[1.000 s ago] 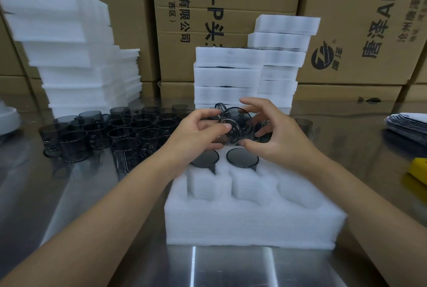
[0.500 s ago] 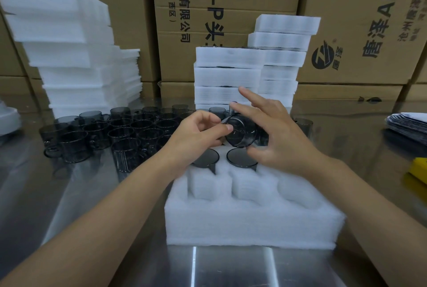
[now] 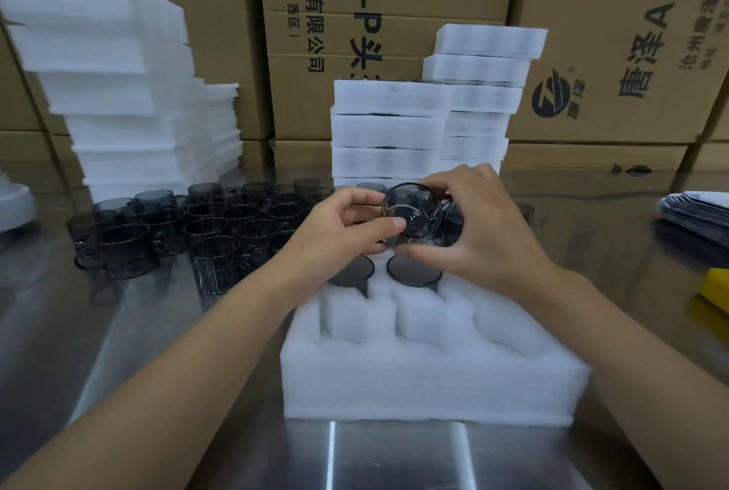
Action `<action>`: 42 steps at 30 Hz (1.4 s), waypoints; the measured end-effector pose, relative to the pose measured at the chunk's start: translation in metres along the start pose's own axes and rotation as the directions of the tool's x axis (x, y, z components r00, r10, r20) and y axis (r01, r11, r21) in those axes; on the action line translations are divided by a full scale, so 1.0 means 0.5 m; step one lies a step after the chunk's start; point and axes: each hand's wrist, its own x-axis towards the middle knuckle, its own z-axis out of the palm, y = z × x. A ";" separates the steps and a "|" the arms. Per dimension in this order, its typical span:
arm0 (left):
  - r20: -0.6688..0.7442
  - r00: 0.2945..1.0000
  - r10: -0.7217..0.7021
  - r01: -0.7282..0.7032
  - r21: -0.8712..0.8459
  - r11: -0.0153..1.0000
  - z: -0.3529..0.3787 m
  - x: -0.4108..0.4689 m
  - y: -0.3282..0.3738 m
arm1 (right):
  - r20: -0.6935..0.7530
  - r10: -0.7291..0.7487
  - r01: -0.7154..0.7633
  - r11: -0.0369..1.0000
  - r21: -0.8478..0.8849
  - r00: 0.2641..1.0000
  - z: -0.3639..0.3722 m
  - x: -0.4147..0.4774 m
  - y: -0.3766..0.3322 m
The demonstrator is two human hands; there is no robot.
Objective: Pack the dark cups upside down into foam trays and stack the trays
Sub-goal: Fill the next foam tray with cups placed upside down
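Both hands hold one dark see-through cup [image 3: 414, 213] tipped on its side, its mouth facing me, above the far end of a white foam tray [image 3: 430, 371]. My left hand [image 3: 335, 233] pinches the cup's left rim with thumb and fingers. My right hand [image 3: 477, 229] curls round its right side and top. Two dark cups sit upside down in the tray's far pockets: one cup [image 3: 355, 272] on the left, another [image 3: 414, 270] to its right. The nearer pockets hold nothing. Several loose dark cups [image 3: 205, 225] stand on the steel table to the left.
Stacks of foam trays [image 3: 390, 130] rise behind the hands, with a taller stack [image 3: 481, 95] to their right and a leaning foam pile [image 3: 118, 95] at the left. Cardboard boxes [image 3: 386, 16] wall the back. Grey bags [image 3: 698, 209] and a yellow object [image 3: 716, 288] lie at the right.
The cup has been turned between both hands, so its mouth now faces me. My right hand's fingers, stretched out half a second ago, now curl round the cup.
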 end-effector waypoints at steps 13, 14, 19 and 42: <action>0.048 0.997 -0.059 0.061 -0.036 0.998 -0.006 0.002 0.000 | 0.022 0.033 -0.034 0.999 0.025 0.999 -0.008 0.003 -0.006; 0.031 0.998 -0.056 0.057 -0.034 0.998 -0.007 0.003 -0.001 | 0.043 0.034 -0.036 0.998 0.042 0.999 -0.009 0.003 -0.005; -0.038 0.998 -0.046 0.044 -0.063 0.997 -0.006 0.008 -0.002 | 0.108 0.051 -0.072 0.979 0.192 0.993 -0.017 0.004 -0.011; -0.053 0.998 -0.034 0.037 0.060 0.997 0.001 0.000 0.001 | 0.600 0.285 -0.530 0.800 0.281 0.748 -0.110 0.013 0.076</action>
